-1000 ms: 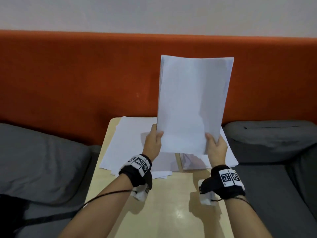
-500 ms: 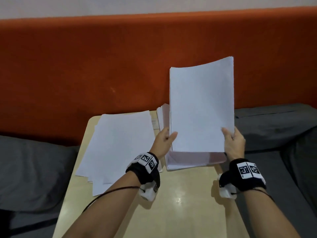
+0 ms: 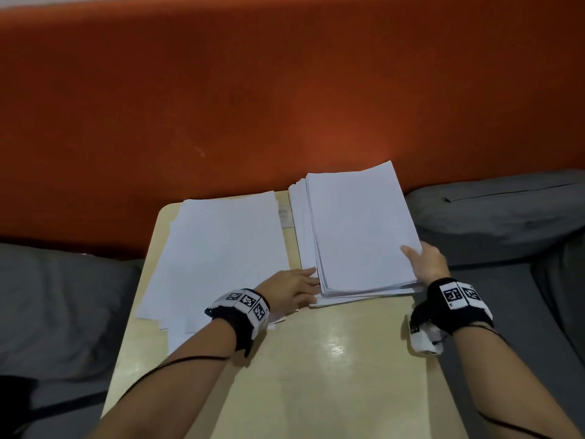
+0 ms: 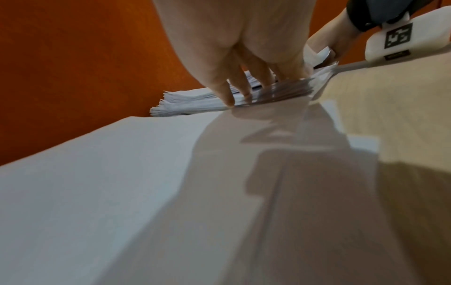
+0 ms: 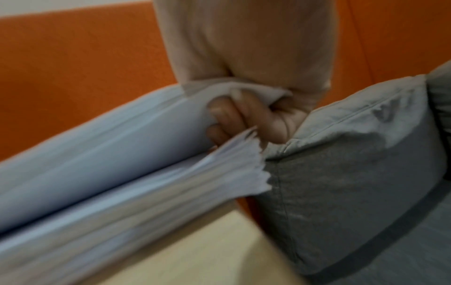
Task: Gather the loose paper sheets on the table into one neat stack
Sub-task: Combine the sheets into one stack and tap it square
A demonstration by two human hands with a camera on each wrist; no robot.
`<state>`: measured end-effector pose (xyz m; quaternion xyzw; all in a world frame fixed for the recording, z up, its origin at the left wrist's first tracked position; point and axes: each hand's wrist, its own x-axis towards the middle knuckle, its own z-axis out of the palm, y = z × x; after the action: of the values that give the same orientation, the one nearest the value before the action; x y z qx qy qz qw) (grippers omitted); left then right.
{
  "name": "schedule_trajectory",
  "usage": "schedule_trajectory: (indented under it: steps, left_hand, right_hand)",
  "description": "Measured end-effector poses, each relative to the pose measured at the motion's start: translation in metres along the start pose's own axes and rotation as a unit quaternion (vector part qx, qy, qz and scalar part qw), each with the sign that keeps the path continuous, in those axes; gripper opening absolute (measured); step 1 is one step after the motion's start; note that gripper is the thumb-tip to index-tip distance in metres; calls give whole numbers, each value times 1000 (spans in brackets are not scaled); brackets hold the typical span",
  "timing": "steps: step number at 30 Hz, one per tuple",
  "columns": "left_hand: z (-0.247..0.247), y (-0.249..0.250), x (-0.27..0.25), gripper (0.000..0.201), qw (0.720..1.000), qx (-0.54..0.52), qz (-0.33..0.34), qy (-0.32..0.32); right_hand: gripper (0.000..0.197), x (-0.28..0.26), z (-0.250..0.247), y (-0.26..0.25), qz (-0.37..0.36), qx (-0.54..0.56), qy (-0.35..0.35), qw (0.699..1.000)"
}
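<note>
A thick stack of white sheets (image 3: 357, 229) lies on the right half of the small wooden table (image 3: 316, 375). My right hand (image 3: 424, 261) grips the near right corner of its upper bundle (image 5: 97, 146), thumb on top and fingers (image 5: 231, 119) curled underneath, so this part is lifted off the lower sheets (image 5: 146, 196). My left hand (image 3: 297, 286) lies beside the stack's near left edge, its straight fingers (image 4: 241, 84) touching the side of the stack (image 4: 195, 100). A fanned spread of loose sheets (image 3: 218, 255) (image 4: 122, 192) covers the table's left half, under my left wrist.
An orange padded backrest (image 3: 285, 90) rises right behind the table. Grey cushions sit on the left (image 3: 57, 305) and right (image 3: 500, 213) (image 5: 354, 173), the right one close to the stack's edge. The table's near half shows bare wood.
The bundle that both hands held upright has come down flat onto the stack at the right. My left hand has let go and moved to the stack's left side.
</note>
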<state>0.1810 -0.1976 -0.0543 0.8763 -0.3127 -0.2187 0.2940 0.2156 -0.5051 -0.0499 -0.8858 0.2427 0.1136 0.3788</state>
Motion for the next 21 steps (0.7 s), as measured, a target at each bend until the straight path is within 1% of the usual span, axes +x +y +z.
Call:
schedule_trajectory:
  steps: [2, 4, 5, 6, 7, 9, 11, 12, 14, 15, 17, 19, 21]
  left_hand:
    - [-3, 0, -8, 28, 999, -2, -29, -14]
    - [-3, -5, -13, 37, 999, 18, -28, -28]
    - [-5, -7, -15, 37, 999, 14, -33, -30]
    - [-7, -6, -17, 33, 997, -26, -66, -23]
    - [-8, -4, -16, 27, 992, -79, -93, -3]
    - [-7, -4, -10, 21, 977, -139, -147, 74]
    - [-4, 1, 0, 25, 953, -169, -194, 160]
    - [-4, 6, 6, 32, 942, -188, -215, 175]
    - [-3, 13, 17, 52, 931, -230, -240, 153]
    - [-3, 17, 21, 60, 926, -256, -239, 139]
    - [-3, 24, 28, 72, 919, -296, -235, 114]
    - [-2, 24, 34, 80, 918, -302, -243, 85]
    - [3, 28, 39, 84, 922, -280, -258, 64]
  right_hand:
    - [43, -1, -2, -3, 7, -11, -1, 1000]
    - [43, -4, -4, -6, 6, -23, 3, 1000]
    - [43, -7, -5, -9, 0, -26, 5, 1000]
    - [42, -9, -4, -9, -7, -27, 8, 1000]
    - [42, -14, -3, -11, -13, -30, 11, 999]
    - [42, -19, 2, -14, -26, -42, 22, 999]
    - [42, -25, 9, -17, -33, -77, 40, 996]
    - [43, -26, 12, -18, -34, -97, 53, 993]
    - [47, -30, 15, -22, -19, -119, 74, 990]
    - [51, -31, 16, -23, 1, -112, 67, 991]
    - [55, -28, 18, -27, 39, -62, 13, 997]
    - [52, -24, 19, -28, 58, -38, -48, 996]
    - [51, -20, 16, -26, 69, -33, -71, 995]
